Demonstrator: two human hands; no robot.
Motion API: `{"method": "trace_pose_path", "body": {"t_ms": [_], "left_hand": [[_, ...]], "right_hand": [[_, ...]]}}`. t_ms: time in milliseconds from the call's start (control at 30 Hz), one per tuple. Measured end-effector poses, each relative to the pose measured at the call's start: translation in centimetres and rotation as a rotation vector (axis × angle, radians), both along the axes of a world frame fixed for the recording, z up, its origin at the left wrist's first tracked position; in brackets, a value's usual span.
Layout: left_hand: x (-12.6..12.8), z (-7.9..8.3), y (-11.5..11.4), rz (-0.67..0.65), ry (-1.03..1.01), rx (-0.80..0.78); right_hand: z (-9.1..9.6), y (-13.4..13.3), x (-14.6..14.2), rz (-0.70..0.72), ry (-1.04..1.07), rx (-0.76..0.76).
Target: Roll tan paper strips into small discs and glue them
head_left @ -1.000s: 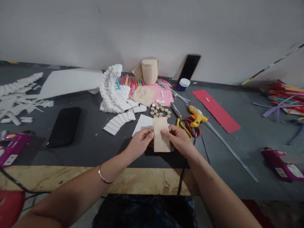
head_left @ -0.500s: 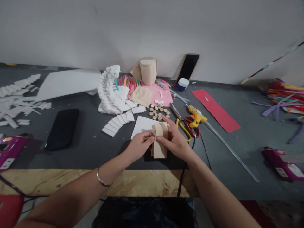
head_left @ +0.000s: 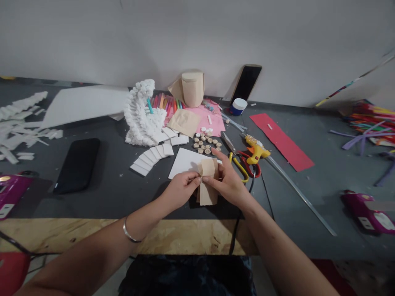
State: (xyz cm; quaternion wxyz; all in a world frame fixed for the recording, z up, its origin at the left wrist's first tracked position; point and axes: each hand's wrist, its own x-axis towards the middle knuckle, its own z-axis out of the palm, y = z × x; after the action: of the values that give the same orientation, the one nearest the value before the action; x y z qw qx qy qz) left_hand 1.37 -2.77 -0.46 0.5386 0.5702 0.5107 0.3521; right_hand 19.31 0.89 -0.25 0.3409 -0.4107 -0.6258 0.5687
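Observation:
Between both hands is a small brown paper strip (head_left: 208,193), folded, with a zigzag lower edge. My left hand (head_left: 182,188) pinches its left edge with thumb and fingertips. From the right, my right hand (head_left: 230,183) holds it, thumb pressed on the front and index finger stretched upward. Under and behind the hands lies a white sheet (head_left: 185,161). Just beyond are several small round beige pieces (head_left: 206,144). White rectangular cards (head_left: 148,159) lie fanned out to the left, below a white crinkled paper shape (head_left: 140,117).
Scissors (head_left: 236,154) and a yellow glue gun (head_left: 256,149) with its cable lie right of my hands. Further right are a red paper strip (head_left: 282,142) and a purple tape dispenser (head_left: 368,211). A black phone (head_left: 77,165) lies left. A brown paper roll (head_left: 193,90) stands at the wall.
The view has shifted slightly. Both hands keep their grip on the brown paper, with hardly any visible movement of fingers or strip.

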Motion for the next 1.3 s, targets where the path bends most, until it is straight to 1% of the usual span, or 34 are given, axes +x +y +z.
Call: {"method": "trace_pose_path", "body": {"t_ms": [100,200,267,433,567,667,733,800,900,967,1100,1233,1300], "left_hand": [[0.0,0.0,-0.1,0.005,0.016,0.019],[0.1,0.0,-0.1,0.005,-0.008,0.003],[0.2,0.0,-0.1,-0.002,-0.013,-0.008],[0.4,-0.2,-0.1,-0.063,-0.064,-0.044],[0.3,-0.3,-0.3,-0.157,-0.131,-0.076],[0.2,-0.2,-0.4,-0.207,-0.148,-0.062],[0.1,-0.1,-0.5,-0.214,-0.132,-0.038],[0.1,0.1,-0.6,-0.203,-0.108,-0.02],[0.0,0.3,-0.7,-0.185,-0.062,0.001],[0.0,0.4,-0.7,-0.182,-0.04,0.017],[-0.2,0.4,-0.8,-0.196,-0.024,0.032],[-0.2,0.4,-0.8,-0.21,-0.021,0.055],[-0.2,0.5,-0.9,-0.218,-0.002,0.065]], "right_hand": [[-0.1,0.0,0.0,-0.014,0.007,0.005],[-0.1,0.0,0.0,-0.043,-0.005,0.042],[0.0,0.0,0.1,-0.038,-0.017,0.074],[0.9,0.3,1.3,0.037,-0.1,0.155],[1.7,0.9,2.7,0.102,-0.202,0.221],[2.0,1.3,3.3,0.138,-0.233,0.241],[2.0,1.4,3.5,0.161,-0.247,0.223],[1.9,1.5,3.6,0.175,-0.261,0.173],[1.7,1.5,3.7,0.153,-0.237,0.113],[1.6,1.6,3.8,0.138,-0.222,0.108],[1.4,1.8,4.0,0.183,-0.27,0.059],[1.3,1.9,4.1,0.145,-0.277,0.035],[1.5,1.8,4.0,0.16,-0.288,0.01]]}}
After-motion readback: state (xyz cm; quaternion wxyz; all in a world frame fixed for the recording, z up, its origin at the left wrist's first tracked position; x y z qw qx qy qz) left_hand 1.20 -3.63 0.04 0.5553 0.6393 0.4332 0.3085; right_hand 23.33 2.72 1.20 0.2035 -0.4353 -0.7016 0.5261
